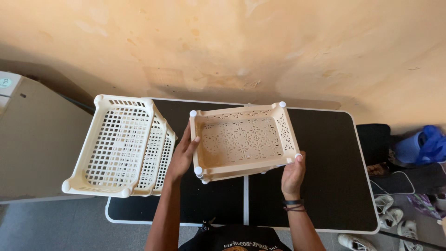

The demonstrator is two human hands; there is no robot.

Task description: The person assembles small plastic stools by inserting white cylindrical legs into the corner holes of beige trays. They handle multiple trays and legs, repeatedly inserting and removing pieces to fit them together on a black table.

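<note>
A black folding table (325,158) was recorded below a stained wall, with cream lattice baskets (121,146) stacked at its left edge. A beige perforated tray (244,139), held above the table's middle, was judged light, rigid and best gripped by its rims. It was clasped by the left hand (182,155) at the left rim and the right hand (293,174) at the near right corner, forearms extended forward.
</note>
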